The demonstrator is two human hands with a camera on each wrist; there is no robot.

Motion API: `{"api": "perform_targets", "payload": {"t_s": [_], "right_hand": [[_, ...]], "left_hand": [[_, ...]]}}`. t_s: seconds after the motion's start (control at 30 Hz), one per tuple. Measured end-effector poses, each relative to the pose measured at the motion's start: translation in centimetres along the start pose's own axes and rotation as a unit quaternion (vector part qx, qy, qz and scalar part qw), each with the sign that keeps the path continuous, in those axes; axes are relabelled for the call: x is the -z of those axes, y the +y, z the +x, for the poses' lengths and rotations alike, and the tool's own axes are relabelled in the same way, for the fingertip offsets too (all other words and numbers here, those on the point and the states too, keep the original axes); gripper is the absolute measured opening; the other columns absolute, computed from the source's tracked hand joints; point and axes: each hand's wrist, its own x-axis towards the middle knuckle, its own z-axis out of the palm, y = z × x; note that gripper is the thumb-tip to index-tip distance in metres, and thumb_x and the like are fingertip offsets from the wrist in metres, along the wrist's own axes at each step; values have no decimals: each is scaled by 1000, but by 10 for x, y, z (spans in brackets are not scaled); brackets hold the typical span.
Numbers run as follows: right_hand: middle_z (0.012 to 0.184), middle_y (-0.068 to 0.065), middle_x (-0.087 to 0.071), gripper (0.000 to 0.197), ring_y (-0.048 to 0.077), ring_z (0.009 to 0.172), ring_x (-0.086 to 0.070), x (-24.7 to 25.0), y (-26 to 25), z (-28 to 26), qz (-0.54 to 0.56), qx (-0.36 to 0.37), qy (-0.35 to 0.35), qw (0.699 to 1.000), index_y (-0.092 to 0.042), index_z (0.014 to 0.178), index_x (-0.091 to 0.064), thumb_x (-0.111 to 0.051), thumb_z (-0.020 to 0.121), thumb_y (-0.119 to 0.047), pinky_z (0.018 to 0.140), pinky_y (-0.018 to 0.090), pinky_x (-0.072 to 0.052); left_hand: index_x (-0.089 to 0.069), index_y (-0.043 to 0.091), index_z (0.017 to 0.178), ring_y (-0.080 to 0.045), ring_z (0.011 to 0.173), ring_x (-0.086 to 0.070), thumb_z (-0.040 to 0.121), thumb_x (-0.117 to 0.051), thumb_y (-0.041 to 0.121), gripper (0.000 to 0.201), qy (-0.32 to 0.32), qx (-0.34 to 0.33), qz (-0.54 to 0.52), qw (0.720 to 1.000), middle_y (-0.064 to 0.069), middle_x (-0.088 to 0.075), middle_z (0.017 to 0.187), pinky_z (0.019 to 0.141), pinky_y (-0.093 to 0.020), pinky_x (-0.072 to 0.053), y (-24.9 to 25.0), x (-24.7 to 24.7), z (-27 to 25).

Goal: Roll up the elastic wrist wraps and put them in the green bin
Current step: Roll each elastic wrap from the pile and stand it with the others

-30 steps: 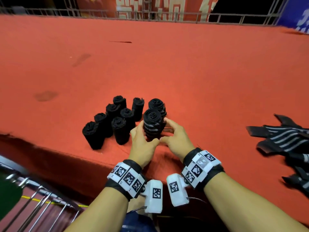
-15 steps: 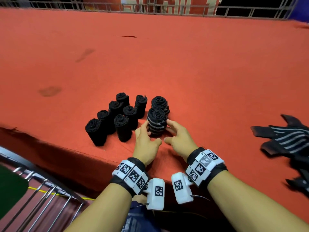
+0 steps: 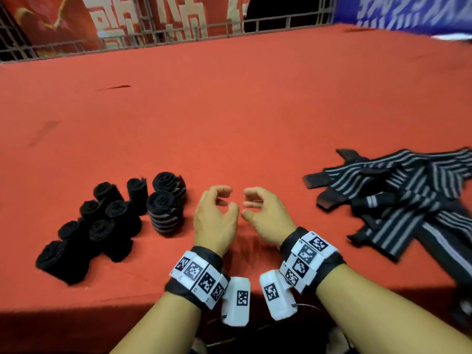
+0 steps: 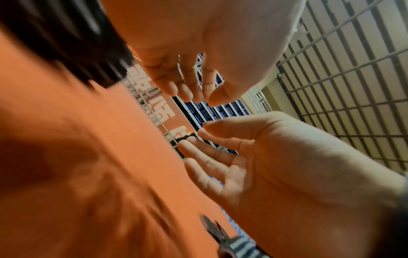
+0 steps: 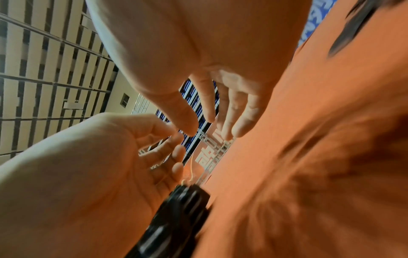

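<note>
A rolled striped wrist wrap (image 3: pixel 164 215) stands upright on the red table (image 3: pixel 229 123), beside a second striped roll (image 3: pixel 168 183) and several plain black rolls (image 3: pixel 102 221). My left hand (image 3: pixel 224 201) hovers just to the right of it, apart from it, with loosely curled fingers holding nothing. My right hand (image 3: pixel 251 204) faces it, also empty. A pile of unrolled striped wraps (image 3: pixel 398 200) lies to the right. The right wrist view shows the roll (image 5: pixel 176 218) by my left hand (image 5: pixel 154 157). The green bin is out of view.
The table's near edge (image 3: pixel 127 300) runs just under my wrists. A metal railing (image 3: pixel 178 34) with banners lines the far side. Bare red cloth lies between the hands and the pile of wraps.
Both hands have let go of the striped roll and drawn back to the right. The roll stays standing with the others. The head view has turned right, showing more of the unrolled pile.
</note>
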Motion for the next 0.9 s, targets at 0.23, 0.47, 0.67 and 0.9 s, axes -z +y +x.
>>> {"api": "perform_targets", "payload": {"t_s": [0.23, 0.47, 0.67, 0.9], "right_hand": [[110, -1, -70, 36, 14, 99, -68, 120, 18, -18, -98, -17, 140, 985, -18, 114, -66, -58, 83, 0, 93, 36, -55], [115, 1, -66, 37, 17, 105, -63, 200, 49, -38, -153, -58, 236, 958, -20, 115, -66, -60, 83, -2, 97, 35, -50], [131, 0, -44, 38, 23, 127, -43, 235, 80, -38, -180, -130, 346, 912, -20, 124, -60, -66, 87, -12, 108, 32, -35], [137, 11, -38, 46, 35, 130, -33, 257, 103, -35, -172, -249, 366, 880, -21, 127, -52, -68, 88, -38, 109, 42, -32]], "left_hand": [[-70, 26, 98, -8, 90, -65, 83, -62, 10, 23, -193, -62, 11, 979, 10, -71, 99, 85, -31, -54, 72, -119, 3], [-70, 28, 98, -9, 91, -66, 85, -64, 10, 23, -273, -88, -2, 958, 12, -71, 96, 83, -27, -52, 116, -204, -15], [-72, 25, 114, -3, 101, -64, 91, -65, 17, 25, -347, -107, 42, 931, 13, -72, 110, 93, -22, -48, 131, -241, -24], [-60, 35, 132, -8, 99, -63, 92, -64, 26, 41, -404, -117, 110, 901, 10, -69, 116, 93, -28, -49, 128, -271, -29]]}}
